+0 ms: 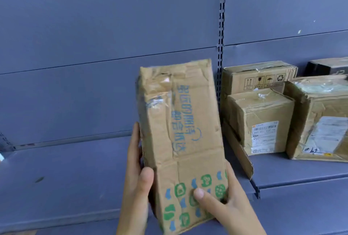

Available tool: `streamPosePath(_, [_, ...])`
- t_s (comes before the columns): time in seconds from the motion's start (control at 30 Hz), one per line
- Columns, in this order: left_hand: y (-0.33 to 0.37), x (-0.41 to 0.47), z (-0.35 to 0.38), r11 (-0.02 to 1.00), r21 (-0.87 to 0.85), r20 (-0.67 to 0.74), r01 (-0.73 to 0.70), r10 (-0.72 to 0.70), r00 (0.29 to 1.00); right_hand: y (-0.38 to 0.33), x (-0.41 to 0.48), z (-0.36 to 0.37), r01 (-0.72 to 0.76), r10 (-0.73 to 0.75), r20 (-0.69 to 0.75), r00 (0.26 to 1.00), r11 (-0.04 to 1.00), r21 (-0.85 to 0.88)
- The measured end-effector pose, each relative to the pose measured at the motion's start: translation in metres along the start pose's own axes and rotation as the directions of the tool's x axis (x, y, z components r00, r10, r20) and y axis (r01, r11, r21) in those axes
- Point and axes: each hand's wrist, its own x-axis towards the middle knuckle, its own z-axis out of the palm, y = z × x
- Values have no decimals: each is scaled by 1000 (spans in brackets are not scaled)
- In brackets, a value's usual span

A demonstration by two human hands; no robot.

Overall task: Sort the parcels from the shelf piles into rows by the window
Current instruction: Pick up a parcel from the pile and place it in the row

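The person holds a printed cardboard parcel (pixel 180 140) upright in the centre of the frame, in front of the blue-grey shelf (pixel 66 174) and seemingly lifted off it. The left hand (pixel 135 187) clasps its left edge, fingers laid along the side and thumb curled onto the front. The right hand (pixel 226 202) grips the lower right corner, thumb pressed on the green and blue stamps.

At the right of the frame a pile waits on the shelf:
- a small labelled box (pixel 261 119)
- a box with handling symbols (pixel 258 76) behind it
- a larger taped box (pixel 320 117) beside them
- a dark box (pixel 327 67) at the upper right

This looks like the pick-up step, with one parcel in hand and not yet carried off. No window shows, so the next move probably calls for turning from the shelf. The crumpled carton likely wants both hands on the way to its row.
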Motion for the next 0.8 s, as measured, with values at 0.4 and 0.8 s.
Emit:
streamPosePath(0.4, [-21,-1,9,920,381,78,-91,66,995,13,3,-40,-53,53,-46,998,999,7])
streamPosePath(0.8, [-17,0,6,997,32,96,65,-68,993,7,-18,-66,64,1,-91,996,700,712])
